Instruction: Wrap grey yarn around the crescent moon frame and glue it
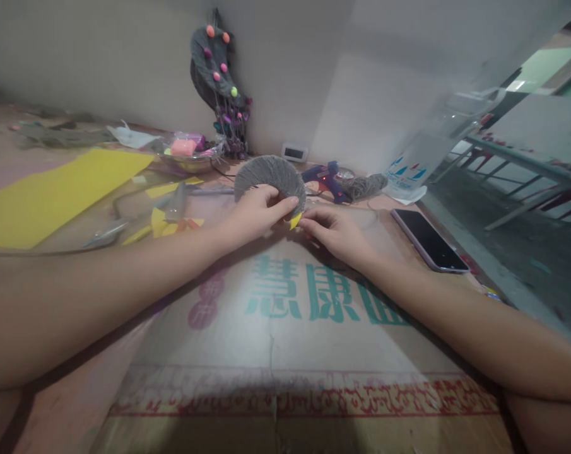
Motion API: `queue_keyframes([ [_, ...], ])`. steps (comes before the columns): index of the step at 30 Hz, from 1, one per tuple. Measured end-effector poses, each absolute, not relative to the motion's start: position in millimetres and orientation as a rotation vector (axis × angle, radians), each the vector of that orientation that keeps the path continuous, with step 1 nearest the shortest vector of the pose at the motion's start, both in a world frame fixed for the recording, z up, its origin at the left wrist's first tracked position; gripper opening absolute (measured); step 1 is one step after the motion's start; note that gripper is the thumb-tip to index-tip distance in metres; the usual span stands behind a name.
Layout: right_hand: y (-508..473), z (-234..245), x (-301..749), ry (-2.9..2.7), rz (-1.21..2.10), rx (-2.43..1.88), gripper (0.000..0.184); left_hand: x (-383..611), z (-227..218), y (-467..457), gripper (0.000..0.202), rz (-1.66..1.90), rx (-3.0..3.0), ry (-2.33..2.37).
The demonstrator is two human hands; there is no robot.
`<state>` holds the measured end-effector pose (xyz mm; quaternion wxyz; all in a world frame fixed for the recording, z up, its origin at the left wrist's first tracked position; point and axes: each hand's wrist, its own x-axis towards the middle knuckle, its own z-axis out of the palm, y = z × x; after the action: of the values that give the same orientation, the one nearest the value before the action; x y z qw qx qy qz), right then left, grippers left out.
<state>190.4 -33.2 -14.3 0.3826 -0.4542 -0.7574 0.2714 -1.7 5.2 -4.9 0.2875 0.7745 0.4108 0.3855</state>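
Note:
My left hand (pixel 265 211) grips the lower edge of a round disc wrapped in grey yarn (pixel 269 171), thumb in front. A small yellow piece (pixel 295 221) pokes out at the disc's lower right edge. The fingertips of my right hand (pixel 330 228) pinch together at that yellow piece. Behind the disc, to its right, lies a dark blue glue gun (pixel 323 180) with a small red light. A ball or skein of grey yarn (pixel 366 185) rests farther right.
Printed cardboard (pixel 285 347) covers the table under my arms. A phone (pixel 429 239) lies at the right, near the edge. Yellow sheet (pixel 62 195), scissors (pixel 106 232) and yellow scraps (pixel 159 224) lie left. A grey crescent ornament with pompoms (pixel 214 69) leans against the wall.

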Motion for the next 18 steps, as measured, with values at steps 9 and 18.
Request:
queue_keyframes([
  [9,-40.0,-18.3,192.3,-2.316,0.352,-1.056,0.024,-3.8,-7.8,11.3,0.042,1.052,1.915,1.113],
  [18,-56.5,-8.9,185.8,-2.532,-0.306,-0.405,0.016,-5.9,-14.3,19.3,0.042,1.093,1.779,1.101],
])
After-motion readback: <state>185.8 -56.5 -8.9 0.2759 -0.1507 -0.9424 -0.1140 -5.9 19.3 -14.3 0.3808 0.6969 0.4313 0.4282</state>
